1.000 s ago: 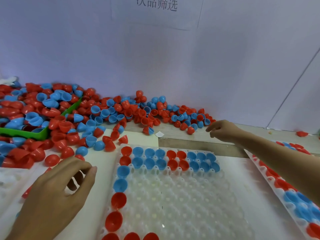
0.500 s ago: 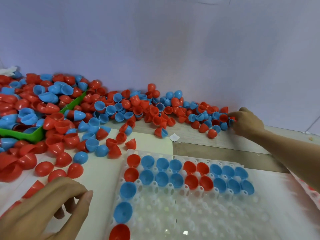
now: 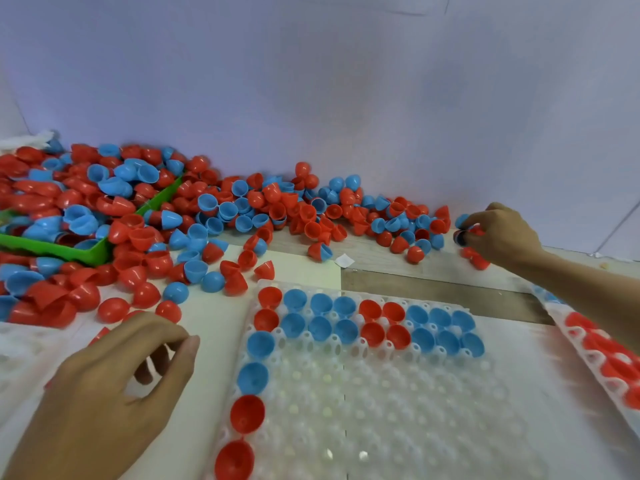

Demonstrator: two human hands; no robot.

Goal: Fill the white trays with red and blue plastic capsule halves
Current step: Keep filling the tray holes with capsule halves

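Head view. A white tray (image 3: 381, 410) lies on the table (image 3: 433, 289) at the 6 o'clock position. Its far two rows hold red and blue capsule halves (image 3: 372, 322), open side up; its left column holds two blue and two red more toward 7 o'clock. The remaining pockets show bare white.

A loose pile of capsule halves (image 3: 277, 209) runs along the wall (image 3: 346, 98) from 9 o'clock to 2 o'clock. Part of it fills a green bin (image 3: 86, 252) at 9 o'clock.

The right hand (image 3: 498, 237) is at 2 o'clock, at the right end of the pile. Its fingers (image 3: 476, 225) are curled and pinch a small cluster of capsule halves (image 3: 464, 233), red and blue; the exact count cannot be told. Two red halves (image 3: 476, 258) lie on the table just under the hand.

The left hand (image 3: 114, 386) is at 8 o'clock, just beside the tray's left edge. Its fingers are loosely curled with the thumb (image 3: 173, 368) near the fingertips; nothing is seen held.

A second white tray (image 3: 595, 344), carrying red halves, sits at 4 o'clock, partly under the right forearm. A small white scrap (image 3: 344, 260) lies on the table at 12 o'clock.
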